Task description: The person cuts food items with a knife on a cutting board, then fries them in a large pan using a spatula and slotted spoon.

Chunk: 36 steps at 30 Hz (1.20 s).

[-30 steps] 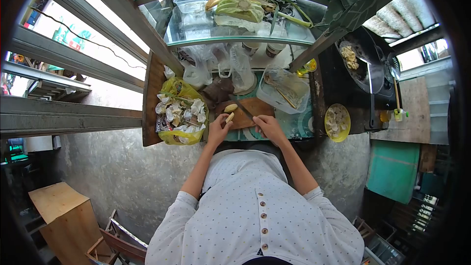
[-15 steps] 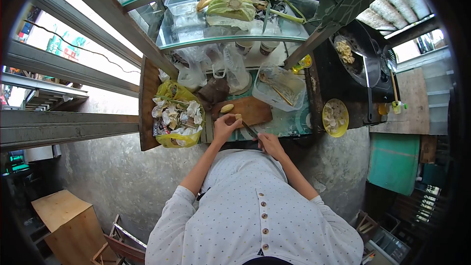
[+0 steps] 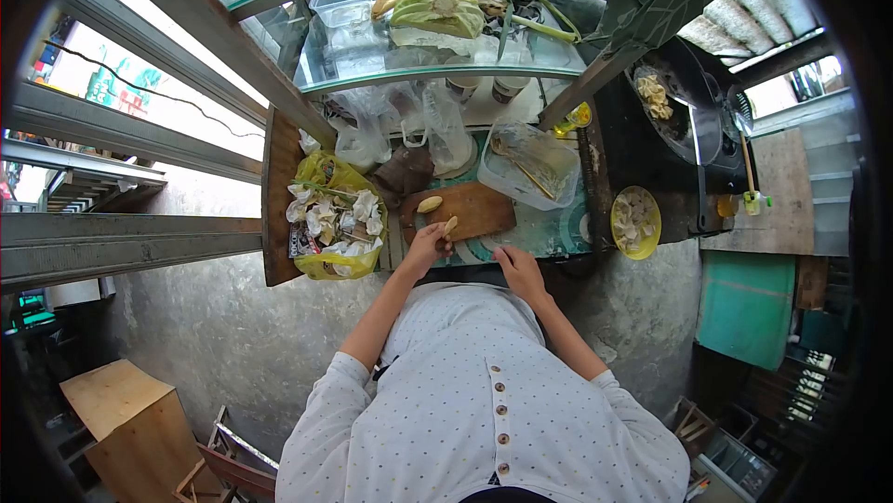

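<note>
My left hand (image 3: pixel 428 248) is closed at the front edge of the wooden cutting board (image 3: pixel 484 209), pinching a small pale-tan, elongated piece of food (image 3: pixel 450 224) whose kind I cannot make out. Beside its knuckles shows a dark grey blade-like shape (image 3: pixel 420 221), partly covered by the hand. A yellowish oval piece (image 3: pixel 430 204) lies near the board's left end. My right hand (image 3: pixel 519 272) is apart from the left, in front of the counter edge, fingers curled together. Whatever it may hold is too small to name, and no knife shows in it.
A yellow bag of peelings (image 3: pixel 339 266) stands at the left, by a brown bag (image 3: pixel 406 174). Behind the board is a clear plastic container (image 3: pixel 530 166). At the right are a yellow bowl (image 3: pixel 636 224) and a wok (image 3: pixel 672 98). A glass shelf (image 3: pixel 442 80) overhangs the counter.
The knife has left my right hand, and that hand has moved slightly right. My left hand has lowered a little, still with the tan piece. A dark blade-like shape now shows beside it.
</note>
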{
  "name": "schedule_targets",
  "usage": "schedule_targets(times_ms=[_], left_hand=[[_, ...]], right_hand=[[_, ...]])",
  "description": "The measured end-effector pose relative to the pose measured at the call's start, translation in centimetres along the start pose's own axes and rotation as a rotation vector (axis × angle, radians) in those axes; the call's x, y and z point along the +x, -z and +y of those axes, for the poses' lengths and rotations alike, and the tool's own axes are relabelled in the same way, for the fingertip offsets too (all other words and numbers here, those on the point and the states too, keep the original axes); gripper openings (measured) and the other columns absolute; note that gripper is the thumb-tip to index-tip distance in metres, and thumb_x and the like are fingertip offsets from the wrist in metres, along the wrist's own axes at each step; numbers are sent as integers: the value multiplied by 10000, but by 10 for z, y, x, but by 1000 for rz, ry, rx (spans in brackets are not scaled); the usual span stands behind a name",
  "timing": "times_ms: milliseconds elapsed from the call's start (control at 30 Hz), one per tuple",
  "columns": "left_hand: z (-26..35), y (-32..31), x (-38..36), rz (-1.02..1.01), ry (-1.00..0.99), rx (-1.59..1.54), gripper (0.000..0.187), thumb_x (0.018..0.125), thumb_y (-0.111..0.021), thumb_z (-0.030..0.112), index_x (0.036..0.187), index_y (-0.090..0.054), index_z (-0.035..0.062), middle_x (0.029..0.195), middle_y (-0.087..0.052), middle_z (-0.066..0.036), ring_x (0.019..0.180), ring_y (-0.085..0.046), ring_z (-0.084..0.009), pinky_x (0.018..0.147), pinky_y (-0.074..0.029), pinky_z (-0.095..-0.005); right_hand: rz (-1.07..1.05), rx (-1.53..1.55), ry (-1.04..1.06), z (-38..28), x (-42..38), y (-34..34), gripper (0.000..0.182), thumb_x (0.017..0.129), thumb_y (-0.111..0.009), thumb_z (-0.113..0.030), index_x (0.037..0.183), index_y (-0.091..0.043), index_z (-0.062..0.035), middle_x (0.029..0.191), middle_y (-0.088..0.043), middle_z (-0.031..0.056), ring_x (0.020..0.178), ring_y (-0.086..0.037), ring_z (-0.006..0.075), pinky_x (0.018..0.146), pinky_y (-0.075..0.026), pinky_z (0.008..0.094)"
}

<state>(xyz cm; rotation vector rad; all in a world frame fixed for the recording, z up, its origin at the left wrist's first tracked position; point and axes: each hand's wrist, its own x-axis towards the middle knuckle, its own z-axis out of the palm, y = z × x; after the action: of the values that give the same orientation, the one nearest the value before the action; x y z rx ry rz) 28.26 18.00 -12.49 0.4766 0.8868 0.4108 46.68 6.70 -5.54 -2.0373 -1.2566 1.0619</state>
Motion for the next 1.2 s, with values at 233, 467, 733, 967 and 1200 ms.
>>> schedule_targets(times_ms=[233,467,733,967,1200], left_hand=[[3,1,-4,-84,73,-205,252,915,-473,355,916,-494,104,663,-434,41,598,-455,-90,591,-431,-278],[-3,5,1,-71,67,129,259,922,-465,333,841,-510,91,704,-493,13,644,-492,-113,639,-456,-295],[-8,11,5,20,149,139,229,934,-416,281,913,-513,74,732,-507,-13,691,-536,-146,664,-486,-316],[3,-8,-5,106,6,607,279,918,-431,301,876,-537,45,724,-561,-49,672,-581,-161,614,-493,-343],[17,-26,-3,344,-514,1465,264,816,-574,277,867,-564,18,808,-614,-170,738,-605,-338,640,-480,-427]], right_hand=[[-51,-111,27,-5,-3,-11,351,895,-426,-317,807,-589,-18,774,-606,191,754,-572,368,654,-426,424],[-71,-136,24,-4,-1,-14,352,897,-427,-314,797,-589,-18,752,-602,193,726,-569,372,643,-424,428],[-116,-158,1,2,-3,-16,354,886,-440,-325,793,-600,-24,735,-606,182,702,-575,369,628,-429,440],[120,-235,-7,12,8,-25,288,864,-482,-283,897,-592,-19,852,-591,172,782,-574,344,668,-445,423],[193,-482,163,-2,58,-29,290,805,-546,-161,1077,-553,-60,977,-538,116,876,-563,310,709,-450,420]])
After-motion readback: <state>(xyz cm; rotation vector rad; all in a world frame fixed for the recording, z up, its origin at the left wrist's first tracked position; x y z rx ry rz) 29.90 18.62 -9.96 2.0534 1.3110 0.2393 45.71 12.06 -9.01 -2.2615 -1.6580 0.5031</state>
